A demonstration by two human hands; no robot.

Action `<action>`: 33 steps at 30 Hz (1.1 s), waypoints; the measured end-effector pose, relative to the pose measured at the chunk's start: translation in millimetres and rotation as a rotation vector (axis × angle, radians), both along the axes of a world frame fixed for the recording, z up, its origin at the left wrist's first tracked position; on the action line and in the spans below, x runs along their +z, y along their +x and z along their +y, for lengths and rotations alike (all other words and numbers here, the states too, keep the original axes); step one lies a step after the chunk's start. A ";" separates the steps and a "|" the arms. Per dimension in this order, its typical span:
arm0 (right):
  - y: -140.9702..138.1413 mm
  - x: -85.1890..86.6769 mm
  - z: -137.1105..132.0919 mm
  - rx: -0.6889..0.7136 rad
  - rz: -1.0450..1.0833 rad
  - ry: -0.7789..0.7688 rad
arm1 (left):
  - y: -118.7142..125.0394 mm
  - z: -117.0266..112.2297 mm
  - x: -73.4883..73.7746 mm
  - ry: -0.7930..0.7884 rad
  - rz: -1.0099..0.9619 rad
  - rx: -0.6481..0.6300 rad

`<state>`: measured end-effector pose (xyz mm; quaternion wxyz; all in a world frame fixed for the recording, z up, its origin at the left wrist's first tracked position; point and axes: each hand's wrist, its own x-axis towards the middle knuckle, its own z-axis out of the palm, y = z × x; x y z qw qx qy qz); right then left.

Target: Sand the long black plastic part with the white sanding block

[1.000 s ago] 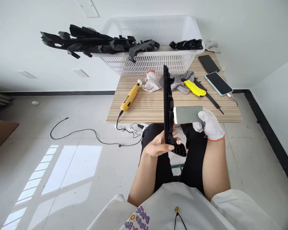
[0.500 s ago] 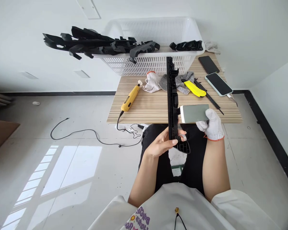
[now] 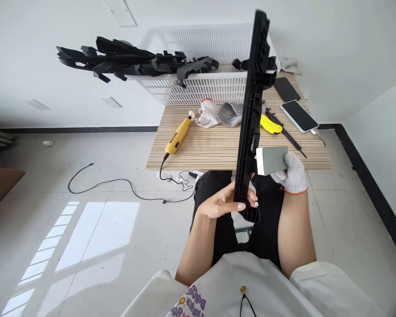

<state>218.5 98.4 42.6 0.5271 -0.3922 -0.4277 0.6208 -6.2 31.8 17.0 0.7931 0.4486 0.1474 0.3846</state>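
My bare left hand [image 3: 221,203] grips the lower end of a long black plastic part [image 3: 251,114]. The part stands nearly upright over my lap, its top tilted slightly right and reaching up in front of the white basket [image 3: 201,83]. My right hand [image 3: 292,173], in a white glove, holds a grey sanding block [image 3: 271,160] against the part's right side, just above my left hand.
A striped wooden table [image 3: 211,147] carries a yellow rotary tool [image 3: 178,134], loose gloves [image 3: 208,112], a grey cloth [image 3: 231,114], a yellow utility knife [image 3: 270,124], a thin black tool [image 3: 290,137] and two phones [image 3: 298,115]. Several black parts [image 3: 135,61] lie across the basket's rim. A cable [image 3: 119,182] trails on the floor.
My left hand has raised and tilted the black part, so its top now reaches well above the basket. The sanding block has shifted slightly right along with it.
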 end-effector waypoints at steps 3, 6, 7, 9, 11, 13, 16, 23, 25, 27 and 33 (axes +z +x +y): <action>-3.9 -1.8 1.4 -0.105 -0.032 0.009 | 2.3 0.2 3.5 -0.089 0.004 0.119; -7.0 -1.9 2.7 -0.147 -0.064 0.016 | 5.0 1.1 6.4 -0.190 0.000 0.214; -7.5 -1.3 2.8 -0.134 -0.072 0.012 | 5.8 1.5 7.0 -0.218 -0.002 0.238; -7.9 0.9 2.6 -0.121 -0.056 -0.006 | 7.4 2.5 8.2 -0.263 -0.008 0.285; -8.0 3.7 2.6 -0.134 -0.015 -0.020 | 9.2 3.4 9.0 -0.292 -0.003 0.338; -7.8 5.7 3.3 -0.143 0.029 -0.023 | 11.1 4.3 8.8 -0.301 0.005 0.382; -6.8 4.7 6.2 -0.179 0.083 -0.015 | 13.4 5.5 4.9 -0.295 0.018 0.415; -7.0 -3.3 13.0 -0.296 0.090 0.126 | 9.2 7.0 -8.8 -0.092 0.050 0.384; -7.9 -2.6 14.3 -0.300 0.112 0.144 | 7.1 6.7 -9.1 -0.059 0.042 0.329; -8.3 -1.6 15.6 -0.308 0.139 0.127 | 5.8 6.3 -8.9 -0.040 0.020 0.285; -7.6 -2.7 21.4 -0.377 0.192 0.015 | 8.7 7.4 -8.1 0.023 0.022 0.271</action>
